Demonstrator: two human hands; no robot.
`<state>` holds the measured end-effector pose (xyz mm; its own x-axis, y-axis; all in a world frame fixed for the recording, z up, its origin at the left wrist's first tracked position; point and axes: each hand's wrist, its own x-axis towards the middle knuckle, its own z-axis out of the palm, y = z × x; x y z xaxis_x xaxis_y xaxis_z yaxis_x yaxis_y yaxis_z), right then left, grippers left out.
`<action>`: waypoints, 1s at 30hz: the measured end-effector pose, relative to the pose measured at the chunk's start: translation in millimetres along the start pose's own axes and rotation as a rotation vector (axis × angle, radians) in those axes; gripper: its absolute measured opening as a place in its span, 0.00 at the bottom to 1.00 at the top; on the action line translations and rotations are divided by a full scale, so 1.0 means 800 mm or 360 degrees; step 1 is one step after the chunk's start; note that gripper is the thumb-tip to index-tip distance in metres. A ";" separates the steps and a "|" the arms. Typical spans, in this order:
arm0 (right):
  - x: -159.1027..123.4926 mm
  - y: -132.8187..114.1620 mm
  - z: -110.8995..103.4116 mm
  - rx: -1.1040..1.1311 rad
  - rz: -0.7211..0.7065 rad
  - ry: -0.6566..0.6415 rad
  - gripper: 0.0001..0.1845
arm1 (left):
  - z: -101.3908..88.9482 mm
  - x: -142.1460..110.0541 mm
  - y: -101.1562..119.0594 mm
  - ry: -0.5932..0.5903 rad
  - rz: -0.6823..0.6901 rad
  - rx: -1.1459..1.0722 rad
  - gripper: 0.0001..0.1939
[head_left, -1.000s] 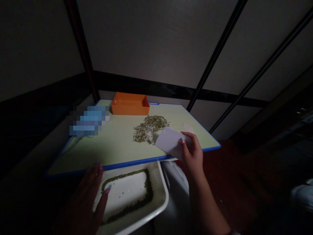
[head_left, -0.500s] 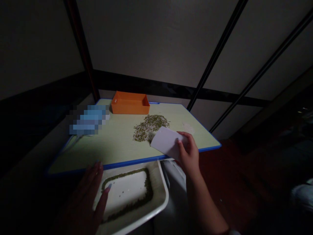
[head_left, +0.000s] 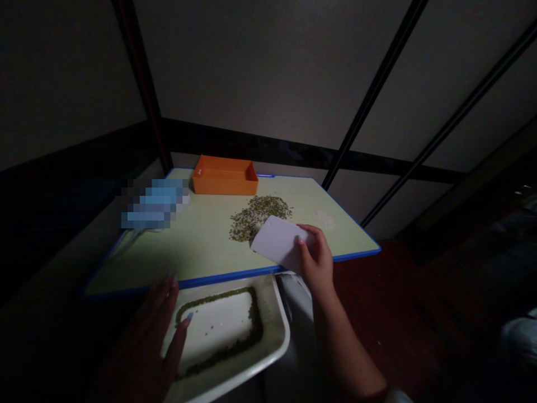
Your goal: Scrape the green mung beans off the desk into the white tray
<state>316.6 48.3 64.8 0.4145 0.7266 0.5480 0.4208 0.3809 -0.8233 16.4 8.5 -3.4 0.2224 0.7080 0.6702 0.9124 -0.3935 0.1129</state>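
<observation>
My right hand point(head_left: 315, 258) pinches a white flat scraper point(head_left: 277, 239), thumb on top. The scraper's left end is at the near edge of a loose spread of green and pale grains point(head_left: 260, 215) on the tabletop. My left hand point(head_left: 153, 330) lies over the left side of a white tray point(head_left: 279, 336), fingers stretched and thumb apart, pointing over the tray. Whether it grips the tray's rim is hidden in the dark. Inside the tray, green grains point(head_left: 255, 319) line the edges of the floor, with a few loose in the middle.
The pale table point(head_left: 201, 246) has a blue edge. At its back stands an orange box point(head_left: 224, 182). On the left lies a pixelated blue object point(head_left: 157, 201) with a white cord or strap. A faint patch of whitish grains point(head_left: 323, 218) lies at the right. Wall panels rise behind.
My right hand has moved slightly left with the scraper, whose end is now closer to the near left part of the grains. My left hand and the tray look nearly unchanged.
</observation>
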 end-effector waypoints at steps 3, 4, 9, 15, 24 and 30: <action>-0.004 -0.003 0.005 0.0037 0.0001 -0.0050 0.11 | 0.000 0.000 0.000 0.0007 0.0016 0.0023 0.33; -0.006 -0.004 0.007 0.0055 -0.0003 -0.0064 0.11 | 0.000 -0.001 0.000 0.0001 0.0016 0.0026 0.33; -0.017 -0.013 0.014 0.0183 -0.0003 -0.0177 0.10 | -0.002 -0.001 0.001 -0.0074 -0.0024 0.0013 0.33; -0.026 -0.022 0.019 0.0295 0.0034 -0.0325 0.09 | -0.010 0.005 0.005 -0.0072 0.0033 0.0076 0.34; -0.022 -0.022 0.013 0.0275 0.0021 -0.0229 0.09 | -0.016 0.009 0.009 -0.0049 0.0086 0.0123 0.34; -0.039 -0.038 0.037 0.0305 -0.0069 -0.0294 0.11 | -0.013 0.007 0.008 -0.0037 0.0080 0.0122 0.33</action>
<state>267.1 30.9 67.8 0.2378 0.7925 0.5616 0.2670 0.5026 -0.8223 19.8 3.8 8.6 0.2754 0.7023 0.6564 0.9233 -0.3834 0.0228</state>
